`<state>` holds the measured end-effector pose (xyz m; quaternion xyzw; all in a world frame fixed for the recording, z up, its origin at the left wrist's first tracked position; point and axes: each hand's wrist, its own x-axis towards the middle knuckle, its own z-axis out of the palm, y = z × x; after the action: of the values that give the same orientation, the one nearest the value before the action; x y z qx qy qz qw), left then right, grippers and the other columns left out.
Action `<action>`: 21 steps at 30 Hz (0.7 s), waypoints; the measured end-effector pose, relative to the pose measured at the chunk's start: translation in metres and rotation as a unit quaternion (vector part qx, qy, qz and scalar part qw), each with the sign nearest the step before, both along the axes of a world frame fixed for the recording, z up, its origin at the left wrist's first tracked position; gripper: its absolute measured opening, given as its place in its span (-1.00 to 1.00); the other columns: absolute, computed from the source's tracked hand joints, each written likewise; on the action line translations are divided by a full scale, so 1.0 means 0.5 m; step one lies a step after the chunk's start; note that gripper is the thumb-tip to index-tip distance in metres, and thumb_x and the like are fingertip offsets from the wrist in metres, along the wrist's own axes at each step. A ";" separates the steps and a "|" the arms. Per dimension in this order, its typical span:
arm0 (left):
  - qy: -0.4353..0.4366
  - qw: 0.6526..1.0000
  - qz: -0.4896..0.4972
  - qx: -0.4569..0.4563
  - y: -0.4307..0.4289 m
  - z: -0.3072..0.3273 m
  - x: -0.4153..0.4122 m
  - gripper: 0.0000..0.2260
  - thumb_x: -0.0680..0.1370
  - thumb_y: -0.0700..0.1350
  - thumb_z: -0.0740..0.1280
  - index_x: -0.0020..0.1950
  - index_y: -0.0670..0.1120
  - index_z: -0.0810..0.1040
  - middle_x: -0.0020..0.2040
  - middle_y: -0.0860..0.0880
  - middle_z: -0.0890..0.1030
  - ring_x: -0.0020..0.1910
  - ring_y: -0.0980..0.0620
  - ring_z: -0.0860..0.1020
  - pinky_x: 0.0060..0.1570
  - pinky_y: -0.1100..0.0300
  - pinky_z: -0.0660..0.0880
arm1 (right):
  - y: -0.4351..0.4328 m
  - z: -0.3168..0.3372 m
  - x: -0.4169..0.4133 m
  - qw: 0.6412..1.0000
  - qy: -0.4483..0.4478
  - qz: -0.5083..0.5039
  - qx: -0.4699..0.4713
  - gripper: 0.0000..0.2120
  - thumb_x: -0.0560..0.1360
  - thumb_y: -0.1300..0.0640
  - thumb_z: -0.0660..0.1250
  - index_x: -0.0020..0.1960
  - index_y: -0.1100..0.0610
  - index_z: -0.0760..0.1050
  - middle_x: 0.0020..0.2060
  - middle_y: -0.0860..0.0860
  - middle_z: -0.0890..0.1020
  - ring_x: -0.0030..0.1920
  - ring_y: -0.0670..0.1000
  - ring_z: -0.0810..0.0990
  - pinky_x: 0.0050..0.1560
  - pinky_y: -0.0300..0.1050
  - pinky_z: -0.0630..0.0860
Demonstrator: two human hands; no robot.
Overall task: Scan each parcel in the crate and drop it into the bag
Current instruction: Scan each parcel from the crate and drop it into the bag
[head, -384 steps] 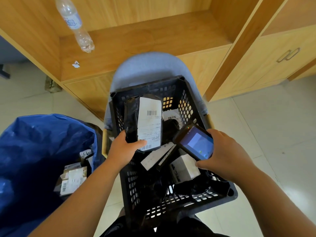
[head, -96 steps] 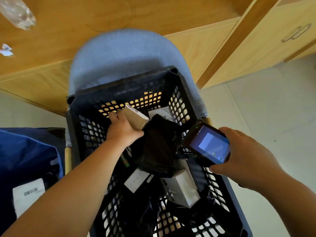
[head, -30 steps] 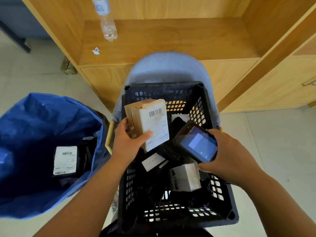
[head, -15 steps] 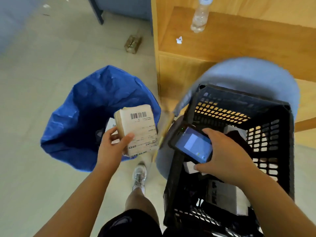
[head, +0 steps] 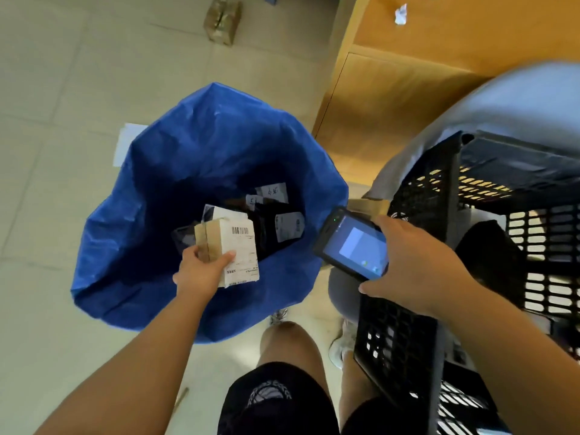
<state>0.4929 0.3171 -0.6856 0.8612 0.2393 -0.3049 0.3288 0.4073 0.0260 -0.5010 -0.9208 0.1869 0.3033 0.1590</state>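
Observation:
My left hand [head: 201,271] grips a small cardboard parcel [head: 230,251] with a white barcode label, held over the mouth of the open blue bag [head: 131,221]. Several black and white-labelled parcels [head: 282,227] lie at the bottom of the bag. My right hand [head: 417,265] holds a handheld scanner [head: 351,243] with its screen lit, between the bag and the black plastic crate [head: 417,196]. The crate sits on a grey chair [head: 508,102] at the right; a black parcel [head: 486,246] shows inside it.
A wooden cabinet [head: 392,89] stands behind the chair, close to the bag's far right rim. A small cardboard box [head: 222,23] and a white sheet [head: 125,142] lie on the tiled floor beyond the bag. My legs [head: 282,372] are below.
My left hand has carried the cardboard parcel from the crate leftward and now holds it lower over the bag's opening. The view has swung left toward the bag. The scanner hand stays by the crate.

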 end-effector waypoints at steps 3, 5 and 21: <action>0.031 0.999 -0.031 -0.015 -0.007 -0.072 0.033 -0.25 0.38 0.18 0.47 0.43 -0.09 0.25 0.30 -0.10 0.50 0.25 -0.18 0.46 0.20 -0.11 0.44 | 0.014 -0.031 0.017 1.000 0.006 -0.016 -0.007 -0.24 0.17 -0.17 0.51 0.22 -0.06 0.19 -0.03 -0.11 0.41 -0.05 -0.03 0.43 -0.06 0.00 0.51; 0.045 0.998 -0.046 -0.025 -0.016 -0.115 0.045 -0.25 0.40 0.15 0.46 0.45 -0.10 0.22 0.31 -0.12 0.49 0.23 -0.18 0.48 0.18 -0.10 0.47 | 0.018 -0.051 0.023 1.000 0.016 -0.024 -0.012 -0.23 0.17 -0.17 0.52 0.23 -0.06 0.18 -0.03 -0.12 0.40 -0.04 -0.03 0.43 -0.05 0.00 0.51; 0.114 0.956 -0.270 0.001 -0.043 -0.096 0.028 -0.67 0.53 0.04 0.34 0.20 -0.11 0.48 0.24 -0.10 0.53 0.17 -0.11 0.47 0.01 0.18 0.36 | 0.019 -0.012 -0.004 0.996 0.032 -0.086 -0.003 -0.21 0.15 -0.16 0.54 0.25 -0.07 0.21 -0.02 -0.13 0.41 -0.02 -0.04 0.43 -0.02 0.02 0.51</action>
<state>0.5068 0.2958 -0.7336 0.8534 0.0337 -0.4785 0.2042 0.4051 0.0354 -0.5071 -0.8917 0.2711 0.3170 0.1756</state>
